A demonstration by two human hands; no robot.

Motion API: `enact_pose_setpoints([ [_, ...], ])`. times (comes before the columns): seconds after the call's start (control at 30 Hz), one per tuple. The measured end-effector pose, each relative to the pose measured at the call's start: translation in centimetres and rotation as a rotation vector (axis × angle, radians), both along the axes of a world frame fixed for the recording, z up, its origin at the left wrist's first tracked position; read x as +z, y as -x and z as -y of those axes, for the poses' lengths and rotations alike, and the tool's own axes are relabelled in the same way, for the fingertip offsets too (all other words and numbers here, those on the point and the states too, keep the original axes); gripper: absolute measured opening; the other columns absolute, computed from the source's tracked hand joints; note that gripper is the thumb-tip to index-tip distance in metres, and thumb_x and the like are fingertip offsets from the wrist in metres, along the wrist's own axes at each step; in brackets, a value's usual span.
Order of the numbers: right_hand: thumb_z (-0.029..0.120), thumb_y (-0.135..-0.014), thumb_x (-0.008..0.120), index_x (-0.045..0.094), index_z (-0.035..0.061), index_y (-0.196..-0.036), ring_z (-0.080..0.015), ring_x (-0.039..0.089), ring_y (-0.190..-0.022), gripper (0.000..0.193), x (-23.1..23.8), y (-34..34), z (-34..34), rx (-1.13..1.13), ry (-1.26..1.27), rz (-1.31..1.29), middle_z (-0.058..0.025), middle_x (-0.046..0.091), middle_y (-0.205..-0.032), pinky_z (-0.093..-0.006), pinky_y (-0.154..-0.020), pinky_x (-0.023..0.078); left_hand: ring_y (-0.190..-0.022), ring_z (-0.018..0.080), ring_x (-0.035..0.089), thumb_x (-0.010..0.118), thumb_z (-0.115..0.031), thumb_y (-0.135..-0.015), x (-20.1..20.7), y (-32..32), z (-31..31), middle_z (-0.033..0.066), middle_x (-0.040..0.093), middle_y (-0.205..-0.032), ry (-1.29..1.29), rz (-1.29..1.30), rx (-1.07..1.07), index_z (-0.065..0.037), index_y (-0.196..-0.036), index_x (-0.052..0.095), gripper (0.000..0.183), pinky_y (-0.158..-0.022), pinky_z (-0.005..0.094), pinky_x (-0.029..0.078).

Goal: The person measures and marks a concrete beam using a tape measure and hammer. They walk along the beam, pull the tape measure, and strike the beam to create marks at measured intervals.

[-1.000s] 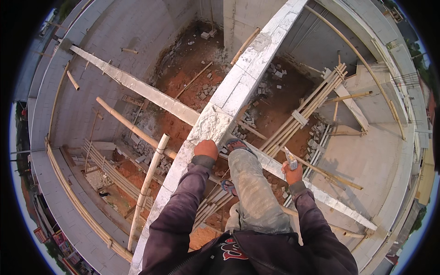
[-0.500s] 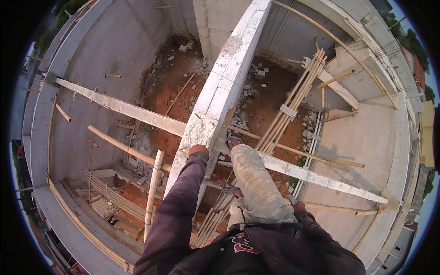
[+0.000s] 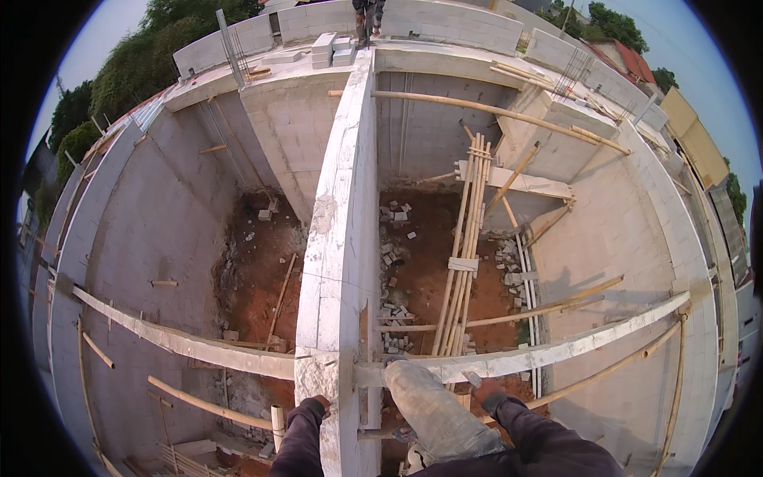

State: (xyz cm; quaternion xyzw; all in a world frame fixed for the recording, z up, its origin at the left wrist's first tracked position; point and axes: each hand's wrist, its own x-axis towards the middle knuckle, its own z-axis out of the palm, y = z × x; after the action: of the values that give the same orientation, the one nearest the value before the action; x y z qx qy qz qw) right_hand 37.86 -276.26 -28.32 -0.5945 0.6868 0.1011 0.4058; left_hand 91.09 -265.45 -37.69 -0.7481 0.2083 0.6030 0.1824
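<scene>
A long whitish concrete beam (image 3: 323, 262) runs away from me on top of a wall, its near end rough and chipped. My left hand (image 3: 319, 402) is closed over the left edge of this near end. My right hand (image 3: 486, 390) is closed near the right cross beam (image 3: 548, 355), with a small grey blunt-ended thing (image 3: 473, 379) sticking out of it. The rest of that thing is hidden. My bent leg (image 3: 433, 401), in dusty pale trousers, is between the long beam and my right hand, the foot by the cross beam.
Deep walled pits with reddish soil (image 3: 417, 274) and rubble drop away on both sides. Bundled bamboo poles (image 3: 465, 246) lean at right; single bamboo poles (image 3: 211, 404) span the left pit. A person (image 3: 367, 20) stands at the far end near stacked light blocks (image 3: 322, 52).
My view has tilted up, bringing the far wall and the person into sight. My right hand has come forward from beside my hip to near the right cross beam. My left hand stays at the beam.
</scene>
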Motion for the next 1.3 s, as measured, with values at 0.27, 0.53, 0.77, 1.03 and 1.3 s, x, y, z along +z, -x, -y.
enact_pose_setpoints([
  [0.27,0.030,-0.082,0.073,0.070,-0.0054,-0.090,-0.0429,0.068,-0.086,0.036,-1.1,-10.0,8.0,-0.029,0.126,0.179,-0.0259,0.070,-0.085,-0.0478,-0.075,0.054,-0.085,0.0281,0.071,0.059,-0.044,-0.091,-5.0,-0.1,-4.1,0.0125,0.074,-0.090,0.398,-0.061,-1.015,-0.008,-0.090,0.076,0.040,-0.074,0.0438,0.053],
  [0.53,0.020,-0.087,0.070,0.069,0.0020,-0.085,-0.0169,0.062,-0.061,0.018,5.0,-23.1,21.3,-0.296,0.189,0.744,-0.0062,0.065,-0.066,-0.0353,-0.058,0.049,-0.090,0.0247,0.072,0.051,-0.046,-0.091,-6.2,0.8,-6.3,0.0061,0.075,-0.094,0.289,-0.040,-0.991,-0.014,-0.091,0.077,0.041,-0.074,0.0429,0.052],
  [0.77,0.017,-0.096,0.066,0.060,0.0003,-0.102,-0.0146,0.065,-0.068,0.019,18.1,-27.8,33.3,-0.459,0.567,1.248,-0.0098,0.069,-0.084,-0.0300,-0.064,0.054,-0.092,0.0223,0.072,0.050,-0.044,-0.093,-7.4,1.1,-7.6,0.0048,0.076,-0.095,0.247,-0.019,-1.076,-0.016,-0.093,0.078,0.040,-0.074,0.0419,0.052],
  [1.03,0.025,-0.098,0.063,0.060,0.0008,-0.122,-0.0154,0.066,-0.088,0.035,12.5,-29.7,16.7,-0.289,0.019,1.265,-0.0110,0.070,-0.104,-0.0315,-0.071,0.055,-0.084,0.0251,0.072,0.057,-0.039,-0.087,-6.0,0.3,-6.9,0.0067,0.075,-0.088,0.331,-0.010,-1.014,-0.018,-0.087,0.077,0.029,-0.070,0.0444,0.053],
  [1.3,0.027,-0.094,0.068,0.056,0.0041,-0.134,-0.0276,0.063,-0.109,0.048,-2.2,-37.7,0.3,0.041,-0.148,1.035,-0.0167,0.067,-0.119,-0.0397,-0.094,0.047,-0.069,0.0270,0.066,0.054,-0.036,-0.089,-3.7,-1.9,-4.7,0.0113,0.070,-0.081,0.318,-0.216,-0.817,-0.009,-0.094,0.072,0.033,-0.065,0.0446,0.050],
])
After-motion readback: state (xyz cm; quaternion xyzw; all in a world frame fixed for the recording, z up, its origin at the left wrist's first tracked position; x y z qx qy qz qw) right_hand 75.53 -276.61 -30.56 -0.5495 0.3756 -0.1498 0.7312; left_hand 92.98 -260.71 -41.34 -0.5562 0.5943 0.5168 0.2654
